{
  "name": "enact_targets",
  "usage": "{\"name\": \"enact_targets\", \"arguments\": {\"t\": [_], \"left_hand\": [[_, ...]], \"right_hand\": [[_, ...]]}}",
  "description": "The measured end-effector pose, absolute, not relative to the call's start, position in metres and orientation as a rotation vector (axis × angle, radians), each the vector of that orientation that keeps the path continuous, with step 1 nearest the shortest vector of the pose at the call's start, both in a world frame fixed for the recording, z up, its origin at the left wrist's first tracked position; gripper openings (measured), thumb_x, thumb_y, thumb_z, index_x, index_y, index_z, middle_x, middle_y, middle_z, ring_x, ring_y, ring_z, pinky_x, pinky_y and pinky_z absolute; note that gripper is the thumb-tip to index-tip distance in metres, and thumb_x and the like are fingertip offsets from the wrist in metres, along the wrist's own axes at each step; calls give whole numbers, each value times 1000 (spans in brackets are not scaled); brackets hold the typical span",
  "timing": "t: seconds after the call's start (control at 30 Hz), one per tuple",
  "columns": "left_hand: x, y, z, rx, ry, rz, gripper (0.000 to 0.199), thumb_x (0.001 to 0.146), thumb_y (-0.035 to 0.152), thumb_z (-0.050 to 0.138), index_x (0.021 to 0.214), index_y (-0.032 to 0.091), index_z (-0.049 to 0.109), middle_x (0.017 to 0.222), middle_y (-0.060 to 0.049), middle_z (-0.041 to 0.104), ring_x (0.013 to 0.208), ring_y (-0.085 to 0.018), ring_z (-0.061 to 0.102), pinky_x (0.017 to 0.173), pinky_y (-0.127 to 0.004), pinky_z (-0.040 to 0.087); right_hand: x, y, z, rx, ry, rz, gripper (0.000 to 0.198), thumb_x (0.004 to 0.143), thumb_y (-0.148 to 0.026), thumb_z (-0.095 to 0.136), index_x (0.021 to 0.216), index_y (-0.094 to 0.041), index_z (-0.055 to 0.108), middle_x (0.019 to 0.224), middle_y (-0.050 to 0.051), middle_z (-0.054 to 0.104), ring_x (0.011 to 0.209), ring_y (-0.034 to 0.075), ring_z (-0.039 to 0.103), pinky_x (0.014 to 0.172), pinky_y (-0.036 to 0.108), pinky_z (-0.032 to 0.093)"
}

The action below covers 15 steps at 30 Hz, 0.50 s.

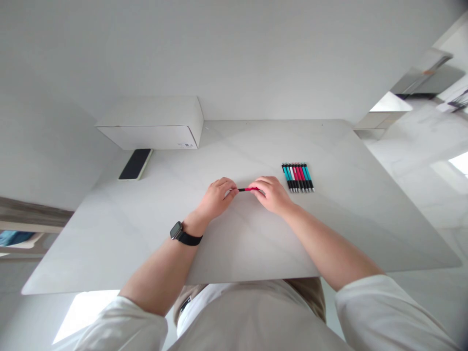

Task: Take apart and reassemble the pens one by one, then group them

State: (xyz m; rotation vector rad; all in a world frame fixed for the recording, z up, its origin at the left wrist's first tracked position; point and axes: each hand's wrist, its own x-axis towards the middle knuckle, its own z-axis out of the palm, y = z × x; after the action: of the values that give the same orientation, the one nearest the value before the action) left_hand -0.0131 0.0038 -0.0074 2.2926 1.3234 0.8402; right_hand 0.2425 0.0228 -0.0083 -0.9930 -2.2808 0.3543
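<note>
Between my two hands a red and black pen (244,189) lies crosswise over the middle of the table. My left hand (218,196) pinches its black end, and its tip is hidden by the fingers. The red end is gripped by my right hand (272,194), whose fingers cover part of the barrel. To the right of that hand, several pens (298,177) in teal, white and red, with black grips, lie side by side in a neat row.
A long white box (149,136) stands against the wall at the back left. Just in front of it rests a dark-screened phone (135,164). The white table (234,253) has its near edge close to my body. A black watch (177,230) is on my left wrist.
</note>
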Motion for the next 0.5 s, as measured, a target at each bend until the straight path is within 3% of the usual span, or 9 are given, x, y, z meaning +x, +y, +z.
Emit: {"name": "enact_targets", "arguments": {"t": [0.13,0.3,0.5], "left_hand": [[-13,3,-6,2278,1322,879,15,100,35,63,110,24,67,112,-8,70,106,-24,65,97,-40,52],[-13,5,-8,2283,1299,838,24,107,32,49,100,23,70,108,-7,71,103,-22,66,99,-40,51],[-12,4,-5,2279,1283,896,14,102,30,59,109,23,69,113,-9,71,108,-23,66,98,-39,52]], "right_hand": [[243,23,-8,-992,-2269,348,16,101,-21,62,111,-27,73,106,5,75,102,24,68,97,40,45],[242,23,-7,-981,-2272,340,15,102,-22,62,110,-27,74,106,5,75,101,24,68,97,40,44],[242,22,-8,-987,-2264,338,15,100,-20,64,109,-26,74,105,5,75,101,23,68,97,40,44]]}}
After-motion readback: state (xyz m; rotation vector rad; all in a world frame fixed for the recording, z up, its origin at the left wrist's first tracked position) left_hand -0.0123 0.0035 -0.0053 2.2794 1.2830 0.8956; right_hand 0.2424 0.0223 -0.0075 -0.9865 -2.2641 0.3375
